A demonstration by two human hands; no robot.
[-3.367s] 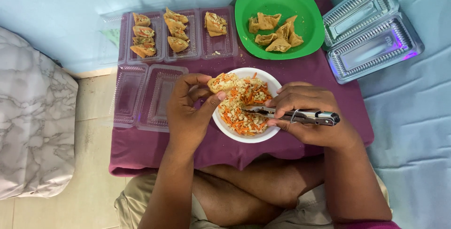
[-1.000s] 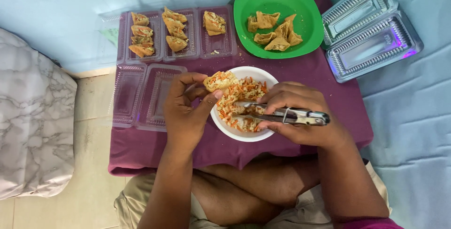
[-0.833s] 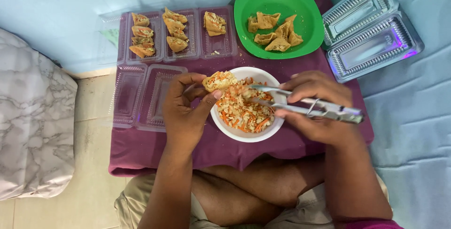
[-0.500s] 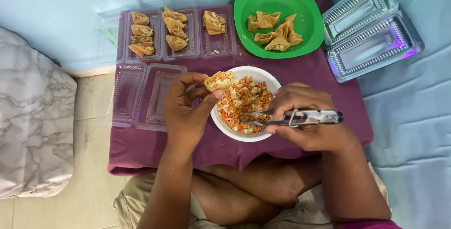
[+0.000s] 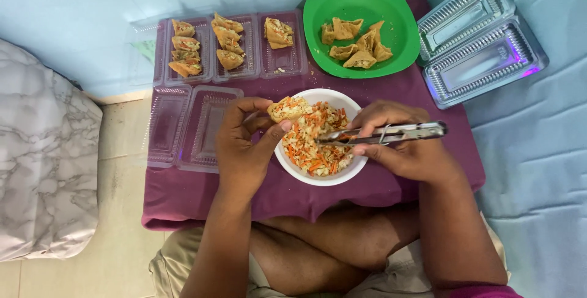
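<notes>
With the left hand [image 5: 244, 145] pinching the golden fried pouch [image 5: 288, 108] open over the white round bowl [image 5: 318, 176], the right hand's [image 5: 403, 148] grip on the metal tongs [image 5: 385, 133] should nip small shreds of the orange-and-white vegetable filling [image 5: 315, 142], probably avoiding spills.

The cloth [image 5: 202, 191] was deep purple. A white bowl [image 5: 318, 179] held orange and pale shreds, the tongs [image 5: 391, 133] over it shiny silver. The plate [image 5: 361, 1] was bright green under golden-brown pockets [image 5: 358, 44]. The trays [image 5: 202, 124] were clear, the lids [image 5: 483, 47] clear with a violet glint. The cushion [image 5: 43, 169] had grey-white marbling; the wall [image 5: 79, 23] was pale blue.
</notes>
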